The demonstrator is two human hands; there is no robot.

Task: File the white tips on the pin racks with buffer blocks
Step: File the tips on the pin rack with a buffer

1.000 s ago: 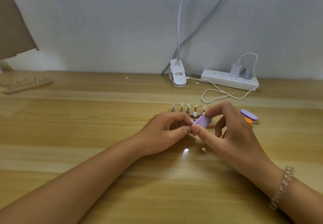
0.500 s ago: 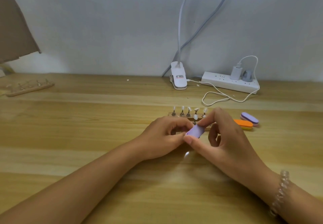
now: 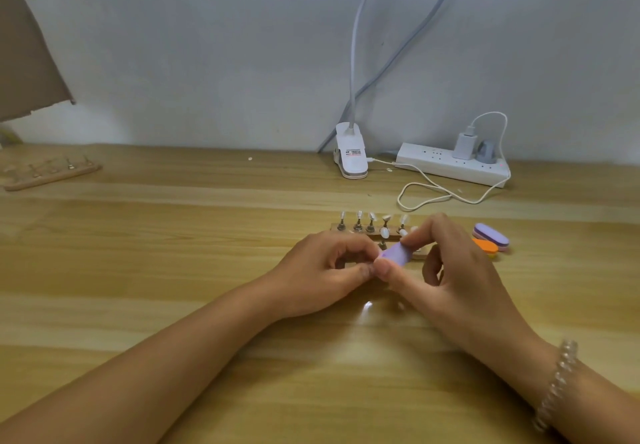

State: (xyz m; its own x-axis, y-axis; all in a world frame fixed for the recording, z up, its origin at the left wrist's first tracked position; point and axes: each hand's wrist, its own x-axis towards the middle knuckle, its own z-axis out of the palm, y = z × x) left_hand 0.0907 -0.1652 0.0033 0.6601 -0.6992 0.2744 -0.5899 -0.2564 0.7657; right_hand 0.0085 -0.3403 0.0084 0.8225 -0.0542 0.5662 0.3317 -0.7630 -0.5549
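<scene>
A wooden pin rack (image 3: 349, 229) with several white tips (image 3: 384, 233) on metal pins lies on the table just beyond my hands. My right hand (image 3: 453, 270) pinches a lilac buffer block (image 3: 396, 254) between thumb and forefinger, held in front of the rack's near row. My left hand (image 3: 322, 272) has its fingers curled, thumb and forefinger pinched together at the block's left end; what they hold is hidden, probably a pin or tip. Part of the rack is covered by both hands.
A lilac buffer block (image 3: 491, 235) and an orange one (image 3: 485, 246) lie right of the rack. A second pin rack (image 3: 48, 171) sits far left. At the back stand a white clip lamp base (image 3: 351, 156), a power strip (image 3: 450, 164) and a looped cable (image 3: 433, 194).
The lilac block in my right hand has slid a little down and left, then back, against the tip by my left fingers. The camera view shifted slightly.
</scene>
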